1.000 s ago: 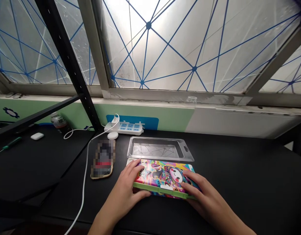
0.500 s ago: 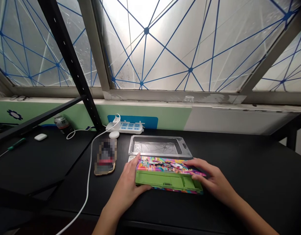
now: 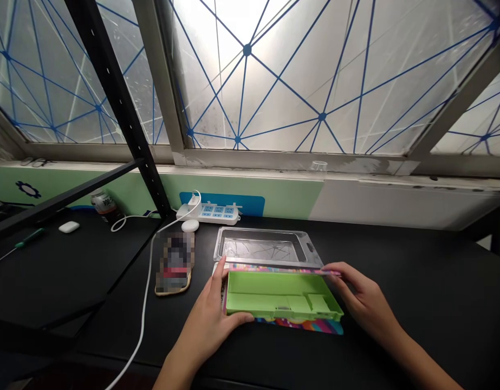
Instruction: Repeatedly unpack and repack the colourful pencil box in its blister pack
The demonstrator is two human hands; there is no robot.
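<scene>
In the head view a pencil case (image 3: 266,284) lies on the black desk with its bright green inner tray showing and nothing inside it. Its colourful patterned lid (image 3: 282,268) is raised at the far side, seen almost edge-on. Part of a patterned panel (image 3: 302,324) shows under the front edge. My left hand (image 3: 211,311) grips the case's left end, thumb along the front and fingers at the side. With thumb and fingers, my right hand (image 3: 361,290) pinches the right end of the lid. Just behind the case lies a clear plastic tray (image 3: 312,250).
A phone (image 3: 174,265) lies left of the case, near a white cable (image 3: 146,298) crossing the desk. Behind stand a white power strip (image 3: 217,213) and a round white object (image 3: 190,225). Further left are a can (image 3: 105,206), a white case (image 3: 69,227) and a green-handled screwdriver (image 3: 30,237).
My right hand has lifted the lid from partly covering the tray to nearly edge-on, so the whole green tray shows. The left hand keeps its hold on the case.
</scene>
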